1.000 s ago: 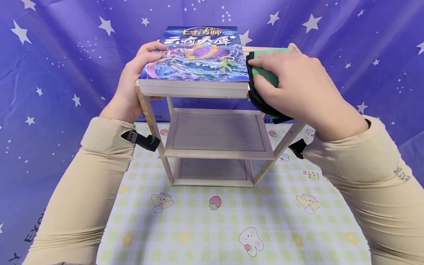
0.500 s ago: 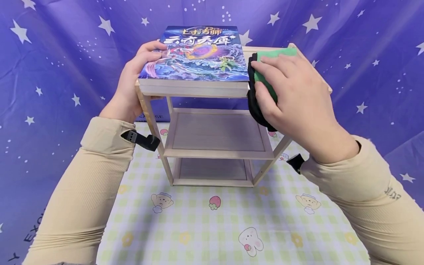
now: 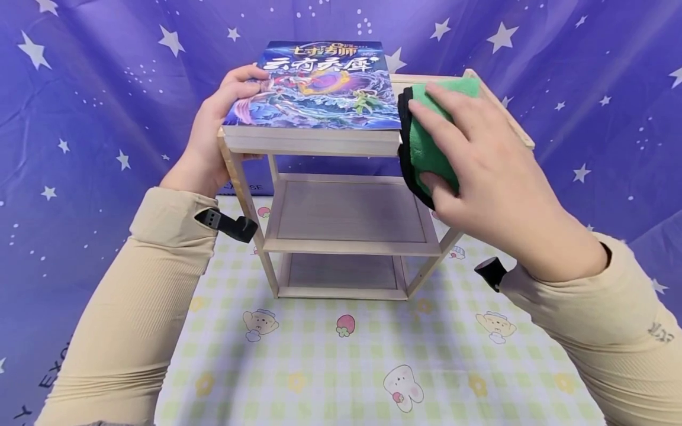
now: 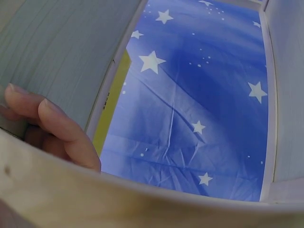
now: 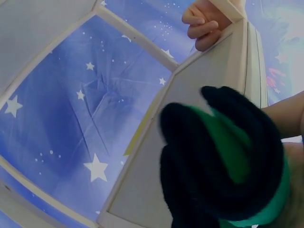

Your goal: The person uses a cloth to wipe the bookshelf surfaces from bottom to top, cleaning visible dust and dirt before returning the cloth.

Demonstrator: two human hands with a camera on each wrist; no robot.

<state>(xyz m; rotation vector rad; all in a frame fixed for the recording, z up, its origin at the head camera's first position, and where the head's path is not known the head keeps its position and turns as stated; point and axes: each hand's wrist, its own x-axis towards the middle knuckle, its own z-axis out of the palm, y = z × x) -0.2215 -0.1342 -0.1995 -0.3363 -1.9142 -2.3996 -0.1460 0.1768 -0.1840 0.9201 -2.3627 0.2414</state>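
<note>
A thick book (image 3: 319,89) with a blue illustrated cover lies on the left part of the top board of a pale wooden shelf rack (image 3: 351,210). My left hand (image 3: 215,121) grips the rack's left upper edge, two digits up beside the book. Its other fingers (image 4: 66,128) curl beneath the top board in the left wrist view. Over the right part of the top, my right hand (image 3: 495,160) holds a folded green cloth (image 3: 426,142) with black edging, fingers spread across it. The cloth sits right beside the book and hangs past the front edge; its thick folds show in the right wrist view.
The rack has two lower boards and stands on a checked tablecloth (image 3: 298,355) with cartoon prints. Behind it hangs a purple-blue curtain (image 3: 586,59) with white stars. A raised rail (image 3: 508,115) runs along the rack's right upper side.
My right hand has drawn back toward me and slightly right with the cloth, and more of its green face shows. The left hand, book and rack have stayed in place.
</note>
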